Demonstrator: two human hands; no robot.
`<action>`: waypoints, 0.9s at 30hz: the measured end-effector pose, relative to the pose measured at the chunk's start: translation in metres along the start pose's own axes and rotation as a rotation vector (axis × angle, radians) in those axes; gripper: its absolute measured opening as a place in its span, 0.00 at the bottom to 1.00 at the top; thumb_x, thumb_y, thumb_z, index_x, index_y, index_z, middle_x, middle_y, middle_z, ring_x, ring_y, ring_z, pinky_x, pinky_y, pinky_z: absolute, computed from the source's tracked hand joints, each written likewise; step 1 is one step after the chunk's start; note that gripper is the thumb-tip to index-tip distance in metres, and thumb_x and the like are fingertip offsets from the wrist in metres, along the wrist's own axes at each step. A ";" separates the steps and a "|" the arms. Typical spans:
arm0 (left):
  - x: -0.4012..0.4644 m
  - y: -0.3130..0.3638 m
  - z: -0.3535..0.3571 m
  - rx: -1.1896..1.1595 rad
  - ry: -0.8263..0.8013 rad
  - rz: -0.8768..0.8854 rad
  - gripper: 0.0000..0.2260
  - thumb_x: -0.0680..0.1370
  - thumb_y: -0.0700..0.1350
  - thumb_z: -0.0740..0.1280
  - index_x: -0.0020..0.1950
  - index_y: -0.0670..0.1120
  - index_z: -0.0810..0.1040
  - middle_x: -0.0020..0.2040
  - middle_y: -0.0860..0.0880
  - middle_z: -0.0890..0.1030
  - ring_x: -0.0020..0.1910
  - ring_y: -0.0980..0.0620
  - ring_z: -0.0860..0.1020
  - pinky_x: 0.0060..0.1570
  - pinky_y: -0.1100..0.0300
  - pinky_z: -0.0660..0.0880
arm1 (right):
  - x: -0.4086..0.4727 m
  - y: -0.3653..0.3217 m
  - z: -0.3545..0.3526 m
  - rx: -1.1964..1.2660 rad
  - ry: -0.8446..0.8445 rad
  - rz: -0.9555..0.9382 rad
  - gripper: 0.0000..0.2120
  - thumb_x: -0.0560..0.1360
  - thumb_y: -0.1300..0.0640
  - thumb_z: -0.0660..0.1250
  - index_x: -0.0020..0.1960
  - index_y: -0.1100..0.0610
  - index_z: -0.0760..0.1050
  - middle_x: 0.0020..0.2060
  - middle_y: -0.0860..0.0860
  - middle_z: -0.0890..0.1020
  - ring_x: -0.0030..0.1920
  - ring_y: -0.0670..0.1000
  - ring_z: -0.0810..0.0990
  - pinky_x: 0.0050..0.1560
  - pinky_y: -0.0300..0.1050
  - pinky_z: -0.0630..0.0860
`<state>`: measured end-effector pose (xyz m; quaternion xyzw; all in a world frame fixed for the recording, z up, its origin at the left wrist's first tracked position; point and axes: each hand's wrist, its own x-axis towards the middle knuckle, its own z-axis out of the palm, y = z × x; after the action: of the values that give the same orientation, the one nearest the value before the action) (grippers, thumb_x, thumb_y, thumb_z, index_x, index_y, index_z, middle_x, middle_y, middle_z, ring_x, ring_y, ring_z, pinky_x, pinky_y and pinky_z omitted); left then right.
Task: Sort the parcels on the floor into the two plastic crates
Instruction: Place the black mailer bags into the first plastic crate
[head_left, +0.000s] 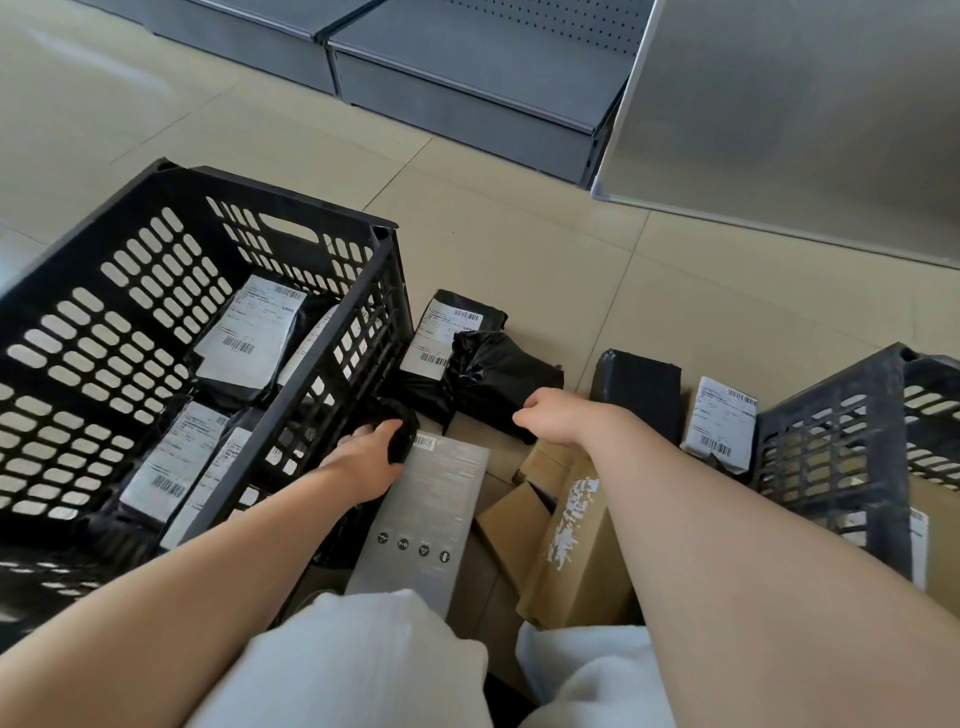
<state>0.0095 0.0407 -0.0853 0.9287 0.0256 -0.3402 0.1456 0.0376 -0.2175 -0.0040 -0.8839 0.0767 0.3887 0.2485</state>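
While the left hand (371, 449) is gripping a black bag (400, 428) on the floor beside the left crate (387, 260), the right hand (545, 415) is hovering curled and empty nearest the crumpled black parcel (498, 374), directly ahead.

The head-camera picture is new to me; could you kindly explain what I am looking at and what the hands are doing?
There is no machine here: a person wears a camera on the head, so you look down along their two bare arms at the floor. On the left stands a black plastic crate that already holds several black bagged parcels with white labels. A second crate shows at the right edge. Between them lie more parcels: black bags, a grey flat box and brown cardboard boxes. The left hand grips a small black bag beside the left crate. The right hand reaches over a crumpled black bag; whether it holds it cannot be seen.
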 end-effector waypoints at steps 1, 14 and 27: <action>-0.002 0.000 0.001 0.090 0.017 0.013 0.30 0.80 0.50 0.64 0.79 0.54 0.56 0.75 0.45 0.63 0.71 0.43 0.65 0.65 0.46 0.71 | 0.001 0.000 0.001 -0.008 -0.013 -0.005 0.19 0.82 0.53 0.58 0.66 0.63 0.74 0.62 0.60 0.78 0.62 0.59 0.77 0.60 0.50 0.74; 0.002 -0.014 0.010 0.500 0.023 -0.049 0.12 0.80 0.42 0.63 0.63 0.49 0.72 0.58 0.49 0.78 0.63 0.49 0.70 0.47 0.55 0.70 | -0.001 0.008 0.000 -0.045 -0.031 0.023 0.19 0.81 0.52 0.58 0.68 0.60 0.74 0.64 0.58 0.78 0.63 0.56 0.77 0.66 0.52 0.73; -0.019 -0.017 0.006 -0.288 0.390 0.051 0.04 0.83 0.41 0.55 0.50 0.45 0.67 0.36 0.48 0.73 0.37 0.45 0.73 0.35 0.54 0.67 | -0.003 0.006 -0.002 -0.046 -0.016 0.018 0.21 0.82 0.52 0.58 0.71 0.62 0.71 0.69 0.59 0.74 0.68 0.59 0.74 0.68 0.54 0.71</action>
<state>-0.0114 0.0563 -0.0818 0.9468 0.0777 -0.1435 0.2773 0.0352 -0.2237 -0.0025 -0.8856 0.0735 0.3995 0.2251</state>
